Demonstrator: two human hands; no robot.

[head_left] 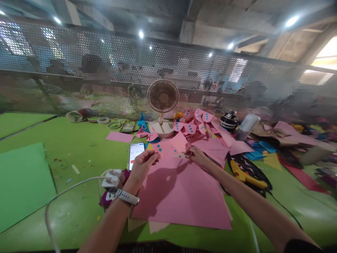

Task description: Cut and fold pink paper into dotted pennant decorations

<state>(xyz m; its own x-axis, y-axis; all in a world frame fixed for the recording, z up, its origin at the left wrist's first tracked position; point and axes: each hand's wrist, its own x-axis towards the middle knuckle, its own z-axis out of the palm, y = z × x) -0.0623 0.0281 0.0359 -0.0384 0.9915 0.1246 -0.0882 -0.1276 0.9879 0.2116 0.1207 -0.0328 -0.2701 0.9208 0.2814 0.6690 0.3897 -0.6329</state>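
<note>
My left hand (pixel 144 162), wearing a white watch (pixel 127 197) at the wrist, has thumb and fingers pinched together over the pink paper. My right hand (pixel 197 156) is also closed in a pinch, a little to the right. Whatever is between the fingertips of either hand is too small to make out. Between the hands lie small blue paper squares (pixel 180 156) on pink paper. Beneath both hands is a large pink sheet (pixel 184 200), with paler sheets showing under its near edge. A lit phone (pixel 137 149) lies just beyond my left hand.
A small fan (pixel 163 96) stands at the back, beside a heap of folded pink papers with blue squares (pixel 196 121). On the right lies a yellow glue gun (pixel 246 175) in a black tray. White plugs (pixel 113 180) with a cable sit left; a green sheet (pixel 23 186) lies farther left.
</note>
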